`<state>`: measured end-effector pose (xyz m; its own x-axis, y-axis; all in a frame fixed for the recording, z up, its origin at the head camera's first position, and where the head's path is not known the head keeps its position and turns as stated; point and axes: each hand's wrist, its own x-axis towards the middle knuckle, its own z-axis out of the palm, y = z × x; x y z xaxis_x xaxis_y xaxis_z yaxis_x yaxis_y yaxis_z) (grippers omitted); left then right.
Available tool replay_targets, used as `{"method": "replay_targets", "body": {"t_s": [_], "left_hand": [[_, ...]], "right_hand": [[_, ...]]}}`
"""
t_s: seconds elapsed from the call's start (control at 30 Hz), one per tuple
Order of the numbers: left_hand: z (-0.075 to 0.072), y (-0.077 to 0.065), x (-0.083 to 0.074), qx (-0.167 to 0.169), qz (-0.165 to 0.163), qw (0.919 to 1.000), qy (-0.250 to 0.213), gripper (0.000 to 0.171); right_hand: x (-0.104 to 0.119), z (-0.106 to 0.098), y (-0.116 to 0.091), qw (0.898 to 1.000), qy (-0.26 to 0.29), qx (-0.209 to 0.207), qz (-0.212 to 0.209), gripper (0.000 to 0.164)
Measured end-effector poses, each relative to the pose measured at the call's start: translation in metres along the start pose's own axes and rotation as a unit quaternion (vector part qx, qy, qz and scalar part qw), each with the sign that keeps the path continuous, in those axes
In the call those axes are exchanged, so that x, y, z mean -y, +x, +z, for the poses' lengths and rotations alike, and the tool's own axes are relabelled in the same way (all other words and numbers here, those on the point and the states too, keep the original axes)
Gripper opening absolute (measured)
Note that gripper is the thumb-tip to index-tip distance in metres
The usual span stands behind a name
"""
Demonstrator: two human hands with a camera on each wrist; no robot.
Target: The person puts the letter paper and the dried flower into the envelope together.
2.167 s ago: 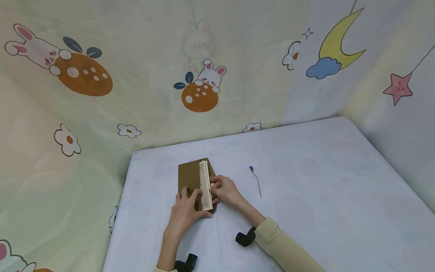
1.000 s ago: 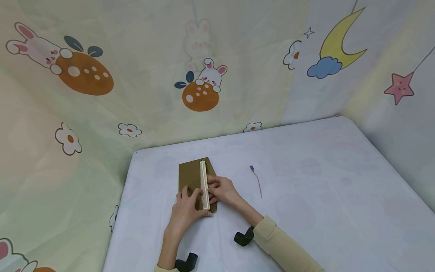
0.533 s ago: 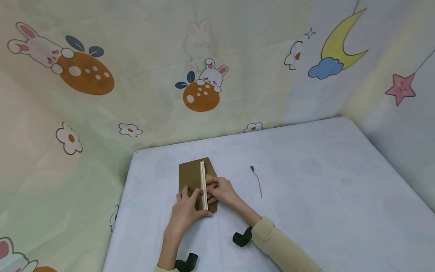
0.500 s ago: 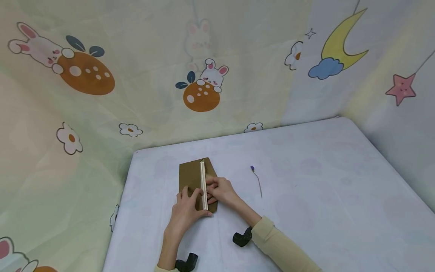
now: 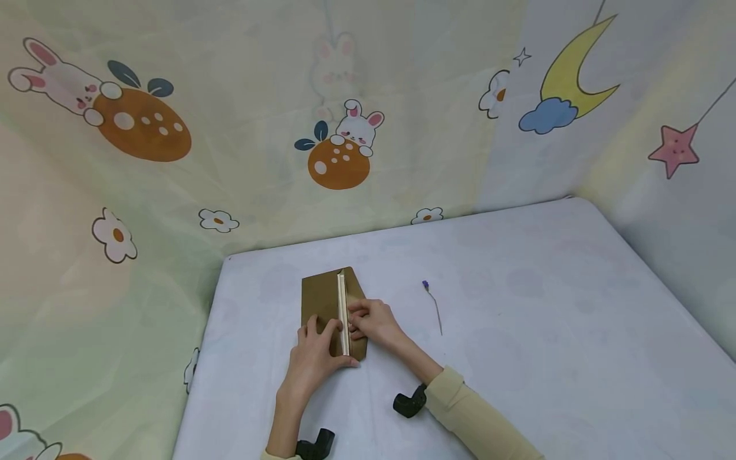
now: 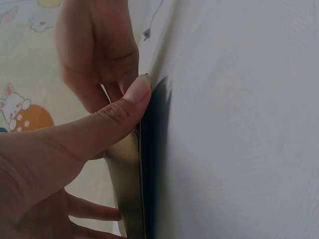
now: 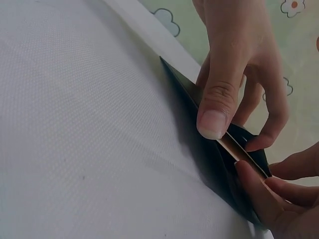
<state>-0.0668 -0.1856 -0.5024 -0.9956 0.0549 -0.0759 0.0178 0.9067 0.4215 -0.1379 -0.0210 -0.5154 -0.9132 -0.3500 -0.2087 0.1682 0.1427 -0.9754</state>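
While the left hand (image 5: 313, 351) steadies a brown paper envelope (image 5: 319, 292) on the white-covered table (image 5: 517, 294), its thumb presses the near edge and its fingers bend over the top, gripping the envelope between them. The envelope lies flat, left of the table's middle, its clipped-corner flap (image 5: 356, 289) spread out to the right. From its opening shows a narrow strip of cream card (image 5: 342, 294), which the right hand (image 5: 379, 321) pinches between thumb and fingertips along its right side. The right wrist view shows the card edge between these digits, inside the dark opening.

Well apart, to the right of the right hand, lies a thin-stemmed flower (image 5: 435, 302) with a small purple-blue head. Black mounts (image 5: 410, 402) sit at both wrists, beside pale yellow sleeves (image 5: 489, 418). Behind the table hangs a fabric backdrop (image 5: 253, 83) printed with rabbits, flowers, a moon and a star.
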Motion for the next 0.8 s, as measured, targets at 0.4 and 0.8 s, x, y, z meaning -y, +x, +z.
{"method": "replay_targets", "body": {"t_s": [0.4,0.8], "left_hand": [[-0.0004,0.0002,0.0010,0.001,0.001,1.0000,0.002,0.068],[-0.0016,0.0002,0.0004,0.005,0.001,1.0000,0.000,0.076]], "right_hand": [[0.0037,0.0058,0.0010,1.000,-0.028,-0.002,-0.013,0.025],[0.0030,0.0104,0.0043,0.998,-0.060,0.008,-0.030,0.028]]}}
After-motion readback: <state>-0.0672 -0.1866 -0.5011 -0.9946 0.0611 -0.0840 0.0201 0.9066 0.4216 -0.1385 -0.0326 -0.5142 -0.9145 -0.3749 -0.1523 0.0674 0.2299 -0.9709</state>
